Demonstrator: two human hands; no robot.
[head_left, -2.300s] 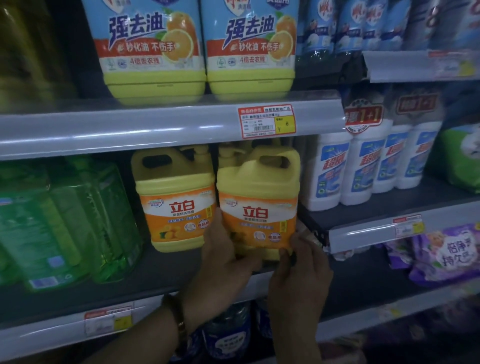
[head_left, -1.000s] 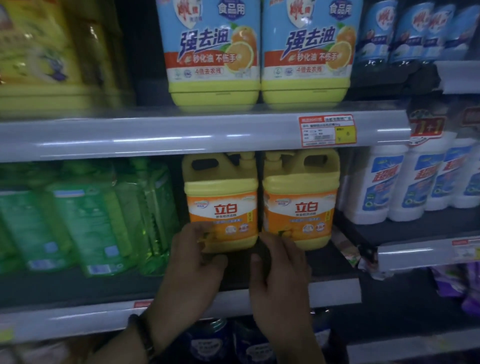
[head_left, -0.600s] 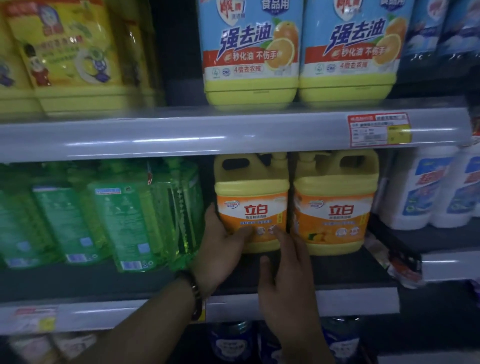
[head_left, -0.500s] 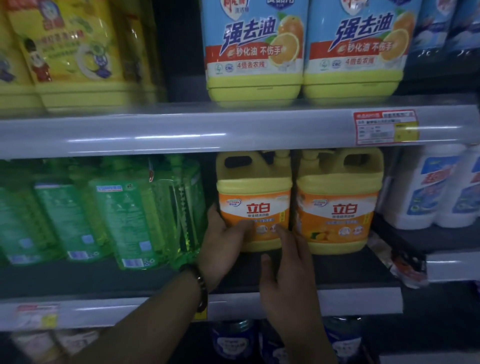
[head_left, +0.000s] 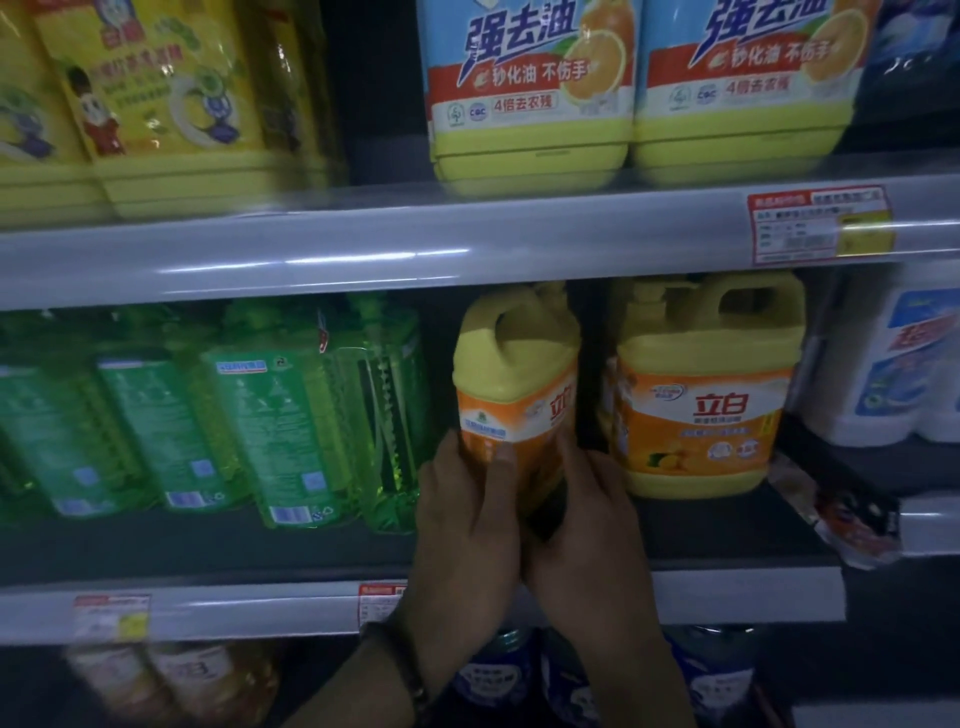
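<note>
Both hands are wrapped around the lower part of one yellow jug (head_left: 514, 384) on the middle shelf (head_left: 208, 545). The left hand (head_left: 462, 525) grips its left side with the thumb pressed across the orange label, and the right hand (head_left: 587, 525) holds the right side. The jug is turned so its label faces partly to the right. A second yellow jug (head_left: 701, 384) stands just beside it to the right, label forward, and green bottles (head_left: 291, 410) stand to the left.
</note>
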